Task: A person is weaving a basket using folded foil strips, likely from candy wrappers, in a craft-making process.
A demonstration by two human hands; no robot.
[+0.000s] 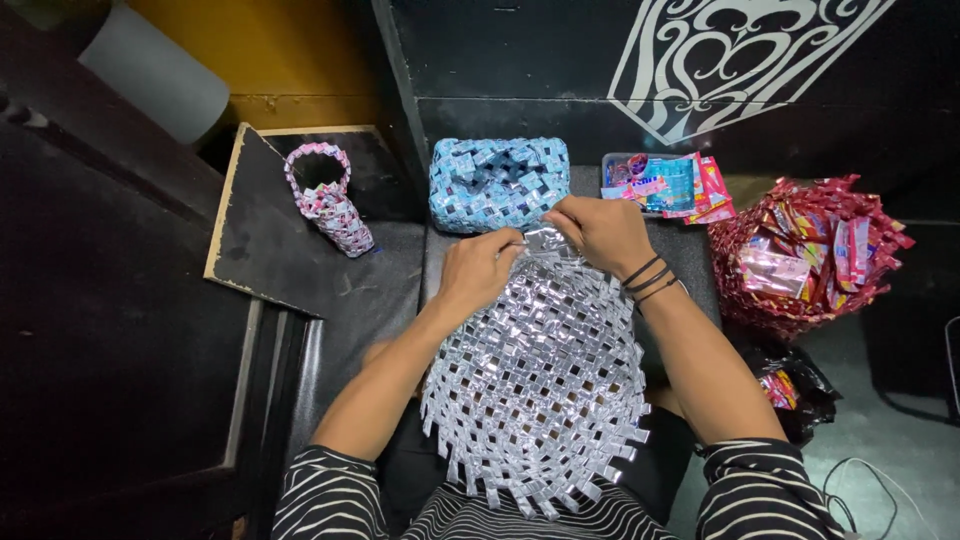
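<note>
A large silver woven mat (pixel 540 385) of folded foil strips lies on my lap, its loose strip ends sticking out along the near edge. My left hand (pixel 478 270) pinches the far edge of the mat. Beside it, my right hand (pixel 600 232), with dark bands on the wrist, grips the same far edge where a crinkled silver strip (pixel 545 240) sticks up between the two hands.
A blue woven box (pixel 497 183) sits just beyond the hands. A small pink woven basket (pixel 332 203) lies on a dark board at the left. Flat coloured wrappers (pixel 668 185) lie at the back right, beside a red woven basket (pixel 805 255) of wrappers.
</note>
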